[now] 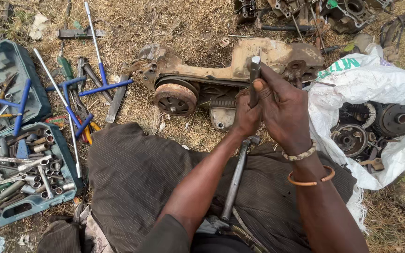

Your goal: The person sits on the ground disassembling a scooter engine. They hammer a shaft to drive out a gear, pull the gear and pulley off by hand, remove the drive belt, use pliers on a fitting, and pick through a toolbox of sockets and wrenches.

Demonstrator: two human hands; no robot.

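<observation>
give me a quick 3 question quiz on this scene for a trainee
1. True or false: both hands grip the upright metal rod.
2. Where does the hammer lie? A) in the tool case B) on the person's lap C) in the white sack
3. Fill in: the white sack holds round metal ____ parts.

Key:
1. True: the left hand and right hand both close on it, over the rusty engine casing.
2. B
3. clutch or gear-like; the exact kind is hard to tell.
</observation>
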